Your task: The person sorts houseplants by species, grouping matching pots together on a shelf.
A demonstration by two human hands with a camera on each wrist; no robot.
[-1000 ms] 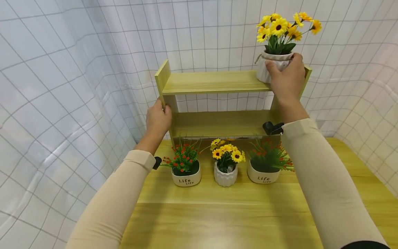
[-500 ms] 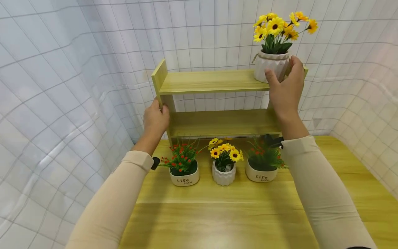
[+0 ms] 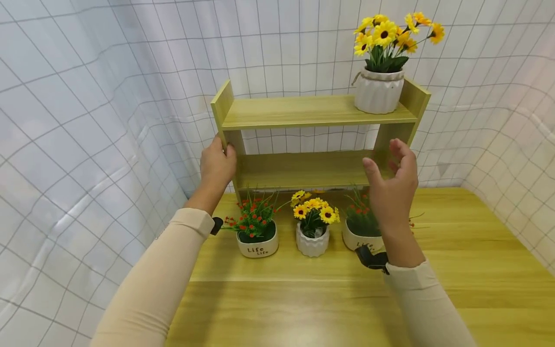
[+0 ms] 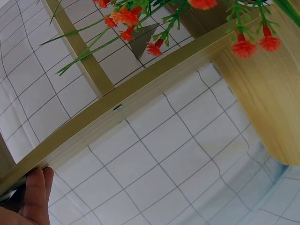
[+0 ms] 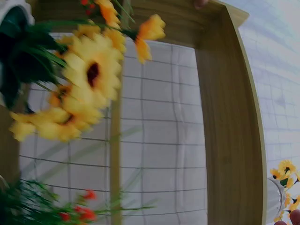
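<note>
My left hand (image 3: 218, 164) grips the left side panel of a wooden two-tier shelf (image 3: 295, 111), thumb toward the front. In the left wrist view its fingers (image 4: 35, 194) lie against the panel's edge. My right hand (image 3: 392, 200) hangs in front of the lower tier's right end, fingers loosely bent and apart from the thumb, holding nothing. A white ribbed pot of yellow artificial flowers (image 3: 378, 91), twine round its rim, stands upright at the top tier's right end. The right wrist view shows that pot (image 5: 274, 200) at its lower right.
Before the shelf on the wooden table (image 3: 299, 308) stand a cream "Life" pot with red flowers (image 3: 257, 245), a white pot of yellow flowers (image 3: 312, 243) and another "Life" pot (image 3: 353, 237), partly behind my right hand. A grid-patterned curtain (image 3: 86, 144) surrounds the table.
My right hand has let go of the yellow-flower pot and come down toward me, below the top tier. The pot stays on the top tier; my left hand keeps its grip on the shelf.
</note>
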